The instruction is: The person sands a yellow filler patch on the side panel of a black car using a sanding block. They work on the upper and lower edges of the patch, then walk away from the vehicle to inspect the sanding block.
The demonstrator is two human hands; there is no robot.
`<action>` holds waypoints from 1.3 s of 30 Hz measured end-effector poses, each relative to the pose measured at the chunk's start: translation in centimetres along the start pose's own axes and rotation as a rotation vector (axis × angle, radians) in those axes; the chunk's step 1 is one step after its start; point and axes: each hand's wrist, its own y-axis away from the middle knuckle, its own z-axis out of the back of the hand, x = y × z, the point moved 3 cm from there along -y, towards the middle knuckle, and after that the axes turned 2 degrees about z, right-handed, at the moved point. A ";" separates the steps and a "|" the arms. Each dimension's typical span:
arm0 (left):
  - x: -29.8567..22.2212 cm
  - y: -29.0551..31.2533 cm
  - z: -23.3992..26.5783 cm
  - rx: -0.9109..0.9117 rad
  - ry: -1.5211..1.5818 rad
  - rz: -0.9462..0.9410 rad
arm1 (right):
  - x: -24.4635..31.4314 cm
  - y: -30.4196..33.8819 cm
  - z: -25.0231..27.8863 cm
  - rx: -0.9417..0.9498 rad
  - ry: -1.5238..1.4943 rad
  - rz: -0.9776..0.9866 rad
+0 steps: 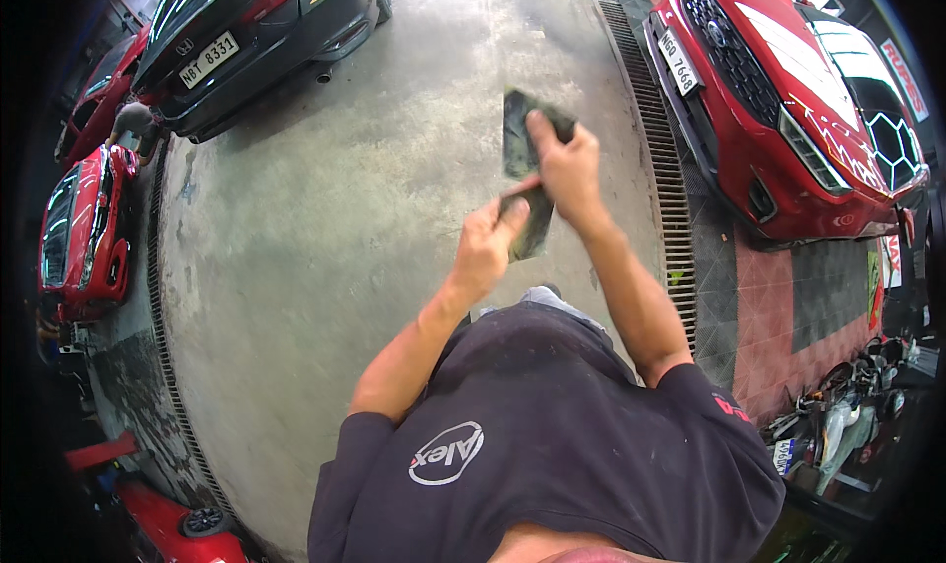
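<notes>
My right hand [572, 169] grips a dark, flat rectangular plate [518, 147] by its right side, the thumb lying on the smudged face. Lower and closer to my body, my left hand [485, 243] is closed on a second dark flat plate [537, 230], its thumb pressed on top. The two pieces are held close together in front of me, over the floor; whether they touch I cannot tell. Both are slightly blurred, and palms and fingers hide parts of them, so their exact kind is unclear.
Grey concrete floor [325, 238] runs between two drain grates [680, 267]. A dark car [256, 51] stands far left, a red car [778, 100] at right. Along the left edge are another red car [84, 228] and a crouching person [135, 125]. A motorcycle [847, 415] stands lower right.
</notes>
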 end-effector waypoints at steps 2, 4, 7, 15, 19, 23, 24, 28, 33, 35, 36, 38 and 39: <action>0.5 1.2 1.0 -0.110 -0.004 0.018 | 0.5 -1.5 1.5 -0.054 -0.386 -0.017; 0.0 1.9 3.0 -0.301 0.430 0.096 | -0.6 -2.3 3.5 -0.077 -0.356 -0.134; 3.0 2.0 2.7 -0.257 0.498 0.314 | -3.2 -1.9 3.2 0.067 -0.374 -0.329; 3.4 0.1 -0.1 -0.225 0.641 0.362 | -9.7 1.2 7.4 0.400 0.121 -0.093; 3.2 -0.9 2.6 -0.222 0.473 0.330 | -9.8 3.9 11.5 0.182 0.685 0.107; 6.3 -3.4 5.0 -0.282 0.164 0.292 | -6.7 9.1 10.7 0.235 0.854 0.688; 6.9 -4.0 4.7 -0.259 0.095 0.315 | -6.3 10.3 10.0 0.294 0.872 0.861; 8.8 -5.1 2.2 -0.070 -0.116 0.375 | -11.4 10.5 10.9 0.268 1.090 0.766; 7.8 -4.8 2.2 -0.127 -0.158 0.292 | -17.4 8.5 18.4 0.064 1.257 0.048; 7.4 -4.8 3.3 -0.293 0.060 0.381 | -15.9 9.1 17.7 -0.056 1.111 0.079; 7.9 -5.1 4.3 -0.324 0.188 0.408 | -14.6 9.1 16.3 -0.100 1.017 0.140; 10.0 -5.8 7.2 -0.389 0.444 0.459 | -11.2 8.9 12.7 -0.093 0.824 0.363; 10.3 -6.0 7.8 -0.282 0.502 0.489 | -9.1 8.9 10.6 -0.045 0.726 0.523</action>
